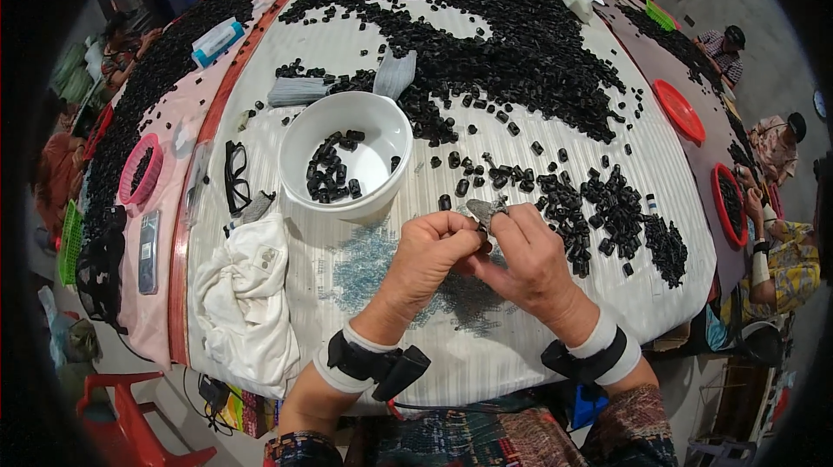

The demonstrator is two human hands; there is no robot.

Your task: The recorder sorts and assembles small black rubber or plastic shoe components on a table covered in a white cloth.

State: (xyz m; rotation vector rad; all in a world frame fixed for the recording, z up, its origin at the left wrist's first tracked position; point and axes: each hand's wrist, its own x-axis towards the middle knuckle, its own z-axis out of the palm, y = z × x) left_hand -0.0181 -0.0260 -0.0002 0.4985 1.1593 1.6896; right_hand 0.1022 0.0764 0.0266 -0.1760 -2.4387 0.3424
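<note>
Over the near part of the white table, my left hand [431,250] and my right hand [531,263] meet, both with fingers pinched. A small black piece [483,236], mostly covered by fingers, shows between the fingertips of the two hands. Out of the top of my right hand's grip pokes a grey, rough-looking thing [486,207], whose kind I cannot make out. Just beyond my left hand stands a lone black cylindrical part [445,202]. Loose black parts [562,211] lie in clusters to the right of my right hand.
A white bucket [388,194] holding several black parts stands left of centre. Glasses [235,177] and a white cloth [246,306] lie at the left. A large heap of black parts [486,50] spreads across the far table. Other people [775,141] sit along both sides.
</note>
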